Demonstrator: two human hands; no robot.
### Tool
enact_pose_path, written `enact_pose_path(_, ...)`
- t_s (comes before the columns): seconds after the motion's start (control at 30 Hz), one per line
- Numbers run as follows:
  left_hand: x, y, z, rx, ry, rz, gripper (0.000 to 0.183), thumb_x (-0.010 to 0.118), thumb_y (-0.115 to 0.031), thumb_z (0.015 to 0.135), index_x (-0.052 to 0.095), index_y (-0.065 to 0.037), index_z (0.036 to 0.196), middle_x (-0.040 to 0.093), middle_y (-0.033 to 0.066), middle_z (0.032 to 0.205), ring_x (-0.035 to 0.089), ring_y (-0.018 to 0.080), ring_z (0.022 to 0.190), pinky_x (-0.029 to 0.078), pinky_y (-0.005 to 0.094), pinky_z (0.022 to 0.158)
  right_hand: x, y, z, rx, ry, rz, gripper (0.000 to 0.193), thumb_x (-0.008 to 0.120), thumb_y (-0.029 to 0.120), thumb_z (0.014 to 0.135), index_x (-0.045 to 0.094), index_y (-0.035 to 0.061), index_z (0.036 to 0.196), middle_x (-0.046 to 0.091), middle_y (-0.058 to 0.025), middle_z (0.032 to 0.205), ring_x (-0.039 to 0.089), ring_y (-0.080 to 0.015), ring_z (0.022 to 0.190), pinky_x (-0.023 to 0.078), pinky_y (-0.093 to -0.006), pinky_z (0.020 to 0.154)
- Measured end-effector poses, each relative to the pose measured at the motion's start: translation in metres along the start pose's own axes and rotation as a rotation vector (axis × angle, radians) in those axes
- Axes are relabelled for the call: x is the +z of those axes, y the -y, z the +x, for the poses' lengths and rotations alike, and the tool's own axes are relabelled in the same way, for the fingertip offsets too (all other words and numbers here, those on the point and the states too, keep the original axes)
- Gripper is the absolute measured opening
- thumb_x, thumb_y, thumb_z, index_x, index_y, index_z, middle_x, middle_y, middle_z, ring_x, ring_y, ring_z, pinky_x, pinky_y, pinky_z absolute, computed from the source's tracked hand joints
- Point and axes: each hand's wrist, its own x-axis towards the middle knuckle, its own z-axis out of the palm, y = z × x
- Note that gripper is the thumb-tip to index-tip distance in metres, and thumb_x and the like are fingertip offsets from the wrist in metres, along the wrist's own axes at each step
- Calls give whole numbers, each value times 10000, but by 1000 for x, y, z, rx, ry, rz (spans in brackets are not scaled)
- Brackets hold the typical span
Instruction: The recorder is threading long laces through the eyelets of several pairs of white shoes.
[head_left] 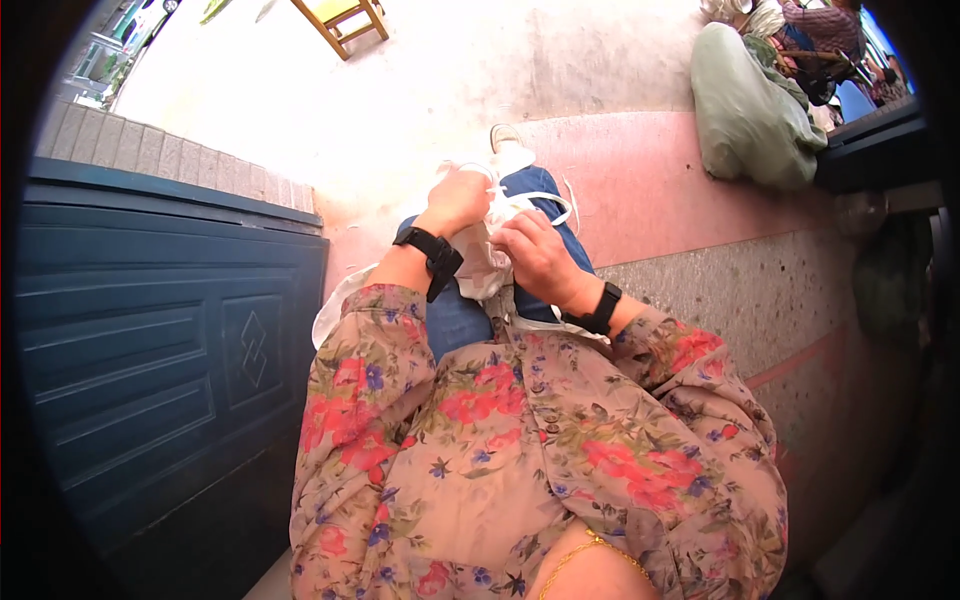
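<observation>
While the person sits with legs in blue denim trousers (455,320) stretched toward twelve o'clock, a dark blue panelled wooden door (160,340) fills the nine o'clock side. Left hand (457,198), wearing a black wrist strap, is closed in a fist round the upper part of a crumpled white fabric piece with thin white cord loops (490,255), which lies on the lap at centre. Right hand (535,255), also strapped in black, pinches the same fabric between thumb and curled fingers, just at three o'clock of the left; both grips appear firm, though the fingertips are partly hidden. Risk, as judged: the loose cords (560,210) hang free and could tangle or snag, and fabric trailing off the left thigh could slide to the ground. Surface: a pink-painted concrete step (650,190) beside speckled grey stone (740,300). At two o'clock rests a bulging pale green sack (745,110); a wooden chair with a yellow seat (345,18) stands at eleven o'clock on sunlit pavement.
</observation>
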Motion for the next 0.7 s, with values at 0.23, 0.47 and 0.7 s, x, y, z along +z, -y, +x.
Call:
enact_pose_path(0.23, 5, 42, 5, -202, -18, -89, 234, 558, -247, 783, 639, -82, 928, 612, 155, 964, 569, 313, 940, 454, 398, 783, -127, 40, 58, 1, -595, -160, 80, 418, -47, 808, 472, -15, 856, 525, -148, 821, 524, -264, 738, 434, -362, 649)
enact_pose_path(0.47, -2, 28, 9, -156, 10, -112, 238, 549, -236, 791, 635, -80, 948, 607, 163, 980, 563, 319, 954, 450, 397, 803, -273, 71, 79, -296, -1068, -96, 210, 393, 251, 935, 451, 75, 1035, 315, 25, 704, 307, -95, 630, 348, -266, 658)
enact_pose_path(0.7, 8, 61, 0, -179, -82, -691, 221, 520, -179, 822, 616, 12, 883, 628, 136, 824, 601, 234, 787, 464, 336, 719, -157, 20, 65, 472, -341, 1063, 132, 424, 132, 905, 482, 38, 978, 463, 4, 641, 394, -57, 477, 323, -179, 420)
